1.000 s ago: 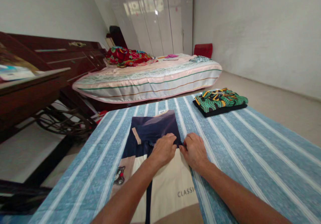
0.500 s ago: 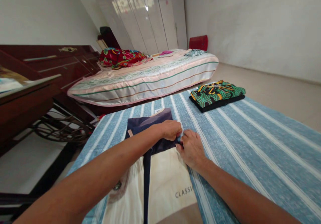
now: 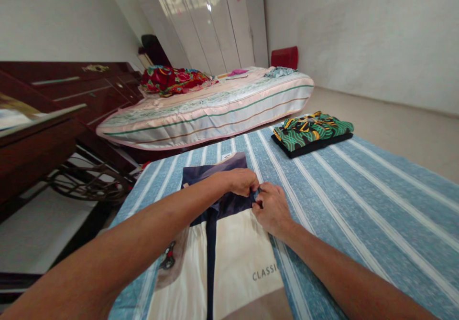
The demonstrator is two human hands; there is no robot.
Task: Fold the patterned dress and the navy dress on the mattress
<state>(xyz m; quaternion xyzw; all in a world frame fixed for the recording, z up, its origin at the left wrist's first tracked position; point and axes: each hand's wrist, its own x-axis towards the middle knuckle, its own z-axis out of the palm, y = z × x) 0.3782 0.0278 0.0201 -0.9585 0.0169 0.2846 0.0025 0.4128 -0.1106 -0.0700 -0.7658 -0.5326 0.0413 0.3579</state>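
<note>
A navy and cream shirt [image 3: 236, 243] lies lengthwise in front of me, with a small label at its far end and the letters "CLASSI" on its right part. A dark strip runs down its middle. My left hand [image 3: 244, 181] reaches across the navy part, its fingers closed on the fabric near the right edge. Just beside it, my right hand [image 3: 273, 209] pinches the same edge between thumb and fingers. The fingertips nearly meet, and the bit of cloth between them is mostly hidden. My left forearm covers some of the shirt's left side.
The shirt rests on a blue and white striped cloth [image 3: 358, 210]. Farther right sits a folded green patterned garment [image 3: 315, 129] on black cloth. Beyond are a bed [image 3: 215, 114] with a red floral bundle [image 3: 172, 80], and a wooden table [image 3: 43, 129] at left.
Both hands stay at the shirt's right edge, with the left hand's fingers shifted slightly. More of the dark printed picture shows beneath my left forearm.
</note>
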